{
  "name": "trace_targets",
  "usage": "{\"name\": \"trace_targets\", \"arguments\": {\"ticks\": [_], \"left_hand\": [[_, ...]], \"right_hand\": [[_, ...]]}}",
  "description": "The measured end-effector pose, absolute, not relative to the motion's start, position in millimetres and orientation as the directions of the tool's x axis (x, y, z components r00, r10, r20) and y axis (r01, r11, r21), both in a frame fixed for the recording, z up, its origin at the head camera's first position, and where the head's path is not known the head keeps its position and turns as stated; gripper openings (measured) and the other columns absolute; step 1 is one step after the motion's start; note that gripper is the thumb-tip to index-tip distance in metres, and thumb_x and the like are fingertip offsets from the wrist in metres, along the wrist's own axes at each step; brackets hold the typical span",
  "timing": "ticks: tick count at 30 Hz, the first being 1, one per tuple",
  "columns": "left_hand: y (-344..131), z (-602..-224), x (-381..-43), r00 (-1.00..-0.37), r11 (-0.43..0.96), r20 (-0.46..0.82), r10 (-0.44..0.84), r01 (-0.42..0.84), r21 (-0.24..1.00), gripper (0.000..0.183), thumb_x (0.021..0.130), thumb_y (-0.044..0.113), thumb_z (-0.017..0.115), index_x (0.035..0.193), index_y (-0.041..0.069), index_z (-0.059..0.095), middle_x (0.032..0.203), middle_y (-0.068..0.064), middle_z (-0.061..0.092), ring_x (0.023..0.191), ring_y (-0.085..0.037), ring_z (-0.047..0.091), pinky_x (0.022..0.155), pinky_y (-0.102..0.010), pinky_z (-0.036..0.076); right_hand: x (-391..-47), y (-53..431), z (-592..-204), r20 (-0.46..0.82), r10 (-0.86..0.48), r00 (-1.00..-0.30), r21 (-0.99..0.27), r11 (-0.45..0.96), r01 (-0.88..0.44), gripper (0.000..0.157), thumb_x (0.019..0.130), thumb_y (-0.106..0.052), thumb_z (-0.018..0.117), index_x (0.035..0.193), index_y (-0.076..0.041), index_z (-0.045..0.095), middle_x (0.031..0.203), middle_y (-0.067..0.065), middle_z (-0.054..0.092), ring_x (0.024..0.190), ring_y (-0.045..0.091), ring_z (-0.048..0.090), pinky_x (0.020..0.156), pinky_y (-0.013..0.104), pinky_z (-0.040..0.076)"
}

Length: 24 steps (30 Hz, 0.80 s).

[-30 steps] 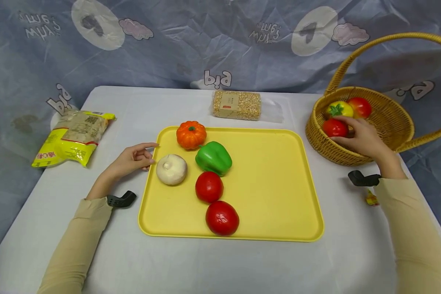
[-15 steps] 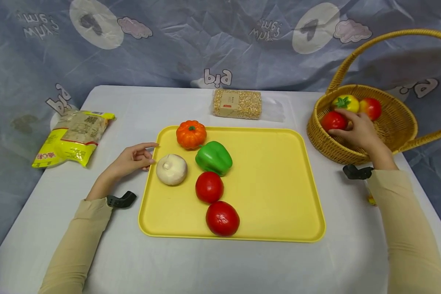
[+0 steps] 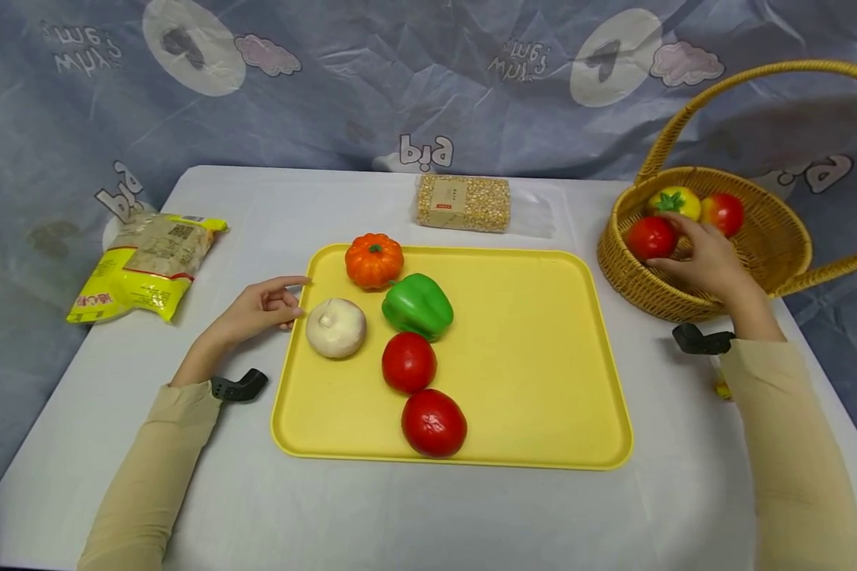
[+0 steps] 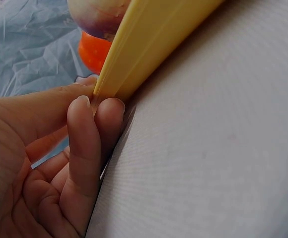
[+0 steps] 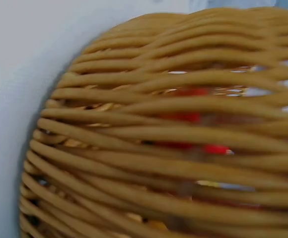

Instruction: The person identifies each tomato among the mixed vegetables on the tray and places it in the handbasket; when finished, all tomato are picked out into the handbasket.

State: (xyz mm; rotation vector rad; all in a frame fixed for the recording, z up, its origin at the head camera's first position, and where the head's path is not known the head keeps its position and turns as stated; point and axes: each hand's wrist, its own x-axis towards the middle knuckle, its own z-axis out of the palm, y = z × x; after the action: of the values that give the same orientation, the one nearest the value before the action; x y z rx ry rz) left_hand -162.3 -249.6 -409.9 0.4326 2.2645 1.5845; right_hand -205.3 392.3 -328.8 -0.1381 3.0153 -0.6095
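In the head view, my right hand [image 3: 710, 258] reaches into the wicker basket [image 3: 628, 285], fingers and thumb around a round red fruit [image 3: 651, 239]. Beside it lie a yellow fruit with a green leafy top [image 3: 674, 204] and a red-yellow fruit [image 3: 724, 214]. The right wrist view is filled by the basket's weave [image 5: 193, 134], hiding the hand. My left hand [image 3: 260, 309] is at the left rim of the yellow tray [image 3: 528, 357]; the left wrist view shows fingertips [image 4: 109, 109] close under that rim. Near it sits a white mushroom [image 3: 336, 328].
The tray also holds a small orange pumpkin [image 3: 374, 262], a green bell pepper [image 3: 417, 308] and two round red fruits [image 3: 434, 423]. Behind it lies a bag of corn kernels [image 3: 463, 204]; a yellow snack bag [image 3: 146, 266] is at left. A tall handle [image 3: 757, 75] arches over the basket.
In the basket, the yellow and red-yellow fruits have shifted right. My right hand moved slightly left, then back a little, staying at the red fruit. My left hand has stayed in place.
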Motion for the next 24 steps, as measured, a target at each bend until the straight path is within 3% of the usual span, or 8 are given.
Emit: {"name": "trace_targets", "arguments": {"ticks": [8, 10, 11, 14, 15, 17, 21, 24], "left_hand": [[-249.3, -409.6, -163.8, -0.898, 0.349, -0.123, 0.422, 0.036, 0.936, 0.054, 0.091, 0.010, 0.060, 0.139, -0.002, 0.039, 0.084, 0.005, 0.060, 0.066, -0.003, 0.057, 0.060, -0.020, 0.052], [-249.4, -409.2, -163.7, -0.898, 0.346, -0.120, 0.424, 0.038, 0.938, 0.054, 0.091, 0.010, 0.060, 0.139, -0.002, 0.039, 0.084, 0.005, 0.060, 0.066, -0.003, 0.057, 0.060, -0.020, 0.052], [-249.5, -409.1, -163.7, -0.897, 0.343, -0.118, 0.426, 0.040, 0.938, 0.054, 0.091, 0.010, 0.060, 0.139, -0.003, 0.038, 0.083, 0.005, 0.060, 0.065, -0.003, 0.057, 0.060, -0.020, 0.052], [-250.0, -409.3, -163.6, -0.896, 0.335, -0.109, 0.431, 0.047, 0.941, 0.053, 0.091, 0.009, 0.060, 0.139, -0.004, 0.038, 0.083, 0.006, 0.060, 0.065, -0.003, 0.057, 0.060, -0.020, 0.051], [-250.1, -409.5, -163.6, -0.895, 0.334, -0.106, 0.432, 0.049, 0.941, 0.053, 0.091, 0.009, 0.059, 0.138, -0.004, 0.038, 0.083, 0.006, 0.060, 0.065, -0.003, 0.057, 0.060, -0.020, 0.051], [-250.4, -410.1, -163.6, -0.895, 0.329, -0.099, 0.435, 0.055, 0.943, 0.053, 0.091, 0.008, 0.059, 0.138, -0.004, 0.038, 0.082, 0.006, 0.060, 0.064, -0.003, 0.056, 0.059, -0.020, 0.051], [-250.8, -411.6, -163.8, -0.894, 0.321, -0.088, 0.439, 0.065, 0.945, 0.052, 0.091, 0.008, 0.059, 0.138, -0.005, 0.039, 0.082, 0.006, 0.061, 0.064, -0.004, 0.056, 0.059, -0.020, 0.051], [-251.0, -412.5, -163.9, -0.893, 0.319, -0.084, 0.442, 0.069, 0.945, 0.052, 0.091, 0.007, 0.059, 0.138, -0.005, 0.039, 0.082, 0.006, 0.061, 0.064, -0.004, 0.056, 0.059, -0.020, 0.050]], "right_hand": [[-180.8, 385.3, -311.4, 0.066, -0.101, -0.993, -0.375, 0.919, -0.118, 0.077, 0.088, -0.025, 0.065, 0.149, -0.006, 0.021, 0.126, 0.037, 0.032, 0.102, 0.051, 0.046, 0.081, 0.060, 0.042], [-175.5, 382.6, -309.9, 0.125, -0.095, -0.988, -0.376, 0.917, -0.136, 0.074, 0.087, -0.022, 0.065, 0.148, -0.009, 0.025, 0.126, 0.034, 0.035, 0.101, 0.041, 0.052, 0.083, 0.040, 0.049], [-172.8, 381.0, -309.9, 0.158, -0.092, -0.983, -0.384, 0.911, -0.147, 0.073, 0.087, -0.021, 0.065, 0.148, -0.010, 0.027, 0.126, 0.033, 0.036, 0.099, 0.029, 0.056, 0.085, 0.031, 0.049], [-166.2, 373.0, -310.0, 0.286, -0.084, -0.955, -0.401, 0.895, -0.198, 0.065, 0.086, -0.015, 0.067, 0.144, -0.011, 0.037, 0.121, 0.028, 0.044, 0.088, -0.012, 0.050, 0.074, -0.003, 0.034], [-164.1, 369.5, -310.2, 0.326, -0.080, -0.942, -0.409, 0.887, -0.216, 0.063, 0.085, -0.013, 0.068, 0.142, -0.010, 0.040, 0.120, 0.027, 0.046, 0.084, -0.021, 0.042, 0.070, -0.008, 0.025], [-160.6, 360.9, -310.3, 0.400, -0.084, -0.912, -0.422, 0.867, -0.265, 0.060, 0.083, -0.008, 0.069, 0.138, -0.008, 0.044, 0.116, 0.026, 0.050, 0.084, -0.030, 0.032, 0.072, -0.010, 0.025], [-154.2, 343.6, -311.2, 0.504, -0.111, -0.856, -0.408, 0.843, -0.350, 0.059, 0.078, 0.001, 0.071, 0.133, -0.006, 0.050, 0.114, 0.023, 0.055, 0.089, -0.023, 0.038, 0.075, -0.010, 0.028], [-149.7, 331.1, -312.8, 0.563, -0.150, -0.813, -0.368, 0.835, -0.409, 0.061, 0.074, 0.005, 0.073, 0.131, -0.005, 0.052, 0.116, 0.024, 0.057, 0.093, 0.000, 0.050, 0.081, -0.007, 0.026]]}}
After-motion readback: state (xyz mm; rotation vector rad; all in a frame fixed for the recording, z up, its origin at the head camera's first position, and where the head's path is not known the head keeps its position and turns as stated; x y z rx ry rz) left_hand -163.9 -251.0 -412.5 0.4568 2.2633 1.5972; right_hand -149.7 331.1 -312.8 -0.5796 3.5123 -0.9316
